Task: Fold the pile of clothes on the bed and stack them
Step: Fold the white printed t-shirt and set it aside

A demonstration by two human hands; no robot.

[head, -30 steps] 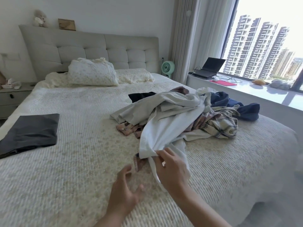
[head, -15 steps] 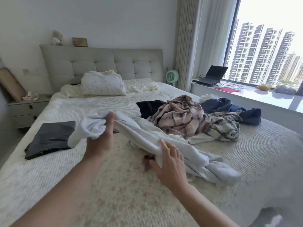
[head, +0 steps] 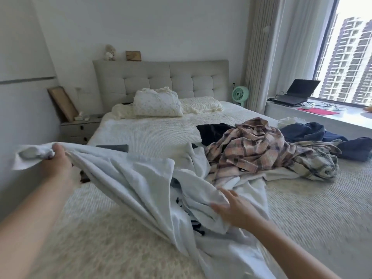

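- Your right hand (head: 234,211) lies nearest, fingers spread and relaxed on the white garment (head: 141,184), gripping nothing.
- Your left hand (head: 57,161) is raised off to the left, fingers clenched round one bunched end of that garment (the tip past your fist is blurred).
- The garment sags between your hands across the bed (head: 302,208), hiding most of the folded dark piece (head: 112,148) behind it.
- The clothes pile (head: 261,150) sits further right: plaid shirt on top, navy and black pieces partly buried.
- Pillows (head: 157,103), then a green fan (head: 240,94) and a laptop (head: 296,93), stand farthest.
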